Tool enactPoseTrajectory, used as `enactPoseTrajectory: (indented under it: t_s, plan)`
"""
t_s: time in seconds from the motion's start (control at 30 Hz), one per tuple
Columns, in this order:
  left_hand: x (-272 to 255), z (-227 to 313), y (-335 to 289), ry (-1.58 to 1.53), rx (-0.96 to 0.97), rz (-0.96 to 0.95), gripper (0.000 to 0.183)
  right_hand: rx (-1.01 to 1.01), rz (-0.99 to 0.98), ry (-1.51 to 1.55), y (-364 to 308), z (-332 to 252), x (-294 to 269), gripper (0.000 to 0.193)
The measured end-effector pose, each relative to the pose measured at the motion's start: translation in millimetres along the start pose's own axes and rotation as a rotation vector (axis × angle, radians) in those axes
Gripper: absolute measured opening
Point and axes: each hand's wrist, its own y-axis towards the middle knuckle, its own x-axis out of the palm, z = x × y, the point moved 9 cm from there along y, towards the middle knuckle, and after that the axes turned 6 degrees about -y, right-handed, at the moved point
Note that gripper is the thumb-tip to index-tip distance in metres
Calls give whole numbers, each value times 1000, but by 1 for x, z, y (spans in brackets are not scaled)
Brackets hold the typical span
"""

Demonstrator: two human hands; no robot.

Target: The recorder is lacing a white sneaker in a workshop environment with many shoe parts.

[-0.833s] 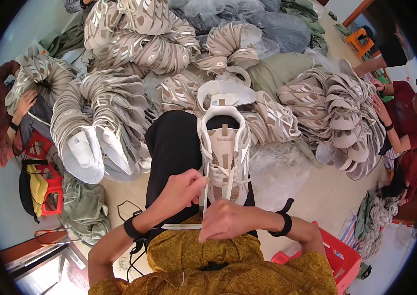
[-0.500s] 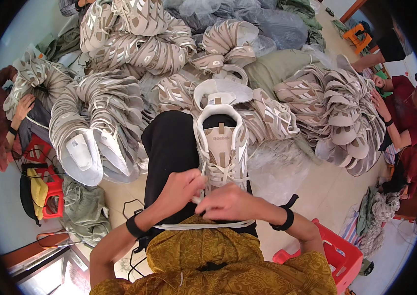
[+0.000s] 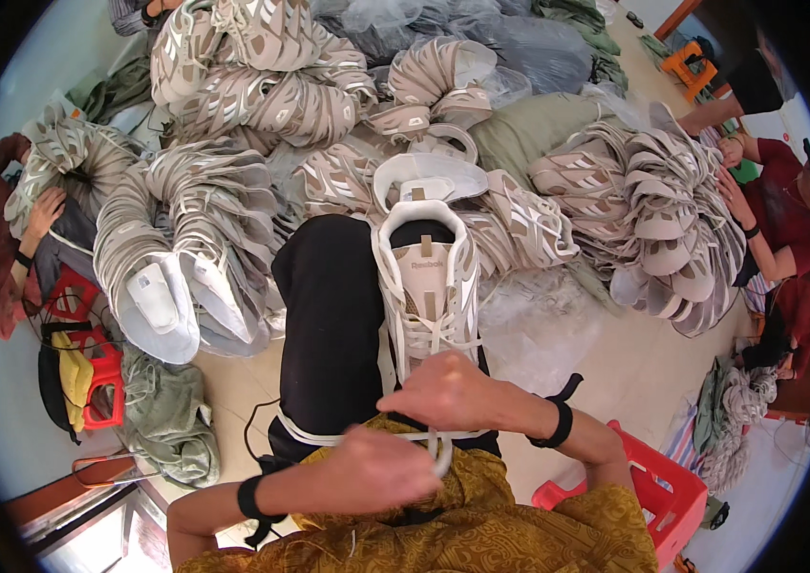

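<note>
Well, curled left fingers (image 3: 405, 470), blurred, close beside the white lace (image 3: 443, 456); had the shoe (image 3: 426, 274) just beyond right fingers (image 3: 432, 387), themselves bent over its toe; couldn't tell about either grip.

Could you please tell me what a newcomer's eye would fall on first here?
Probably the pale, laced shoe upper at the picture's centre, with the right hand at its toe end and the left hand, blurred, below that. Next, the fanned rows of similar uppers to its left and right, and perhaps the red plastic object at lower right.
</note>
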Motion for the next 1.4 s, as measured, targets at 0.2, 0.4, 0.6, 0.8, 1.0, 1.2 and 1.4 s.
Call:
enactPoseTrajectory:
  t_s: [0.2,0.4,0.6,0.8,1.0,1.2,1.4]
  plan:
    - [-54,-51,5,385,-190,242,29,-285,-2,489,2,-72,-15,11]
    - [-24,-60,3,600,42,10,32,-377,30,596,3,-95,-36,15]
    - [-10,53,-7,-17,297,25,25,384,-18,456,0,23,-34,31]
    - [-44,9,7,-95,39,138,19,120,115,-167,-3,22,-26,36]
    - [-174,-26,44,-161,-229,559,34,105,-126,-299,-15,34,-19,37]
    - [-258,-82,103,120,-390,585,40,77,-111,-281,-15,36,-19,34]
    - [-243,-115,86,814,-625,332,44,81,21,-297,-11,48,-25,28]
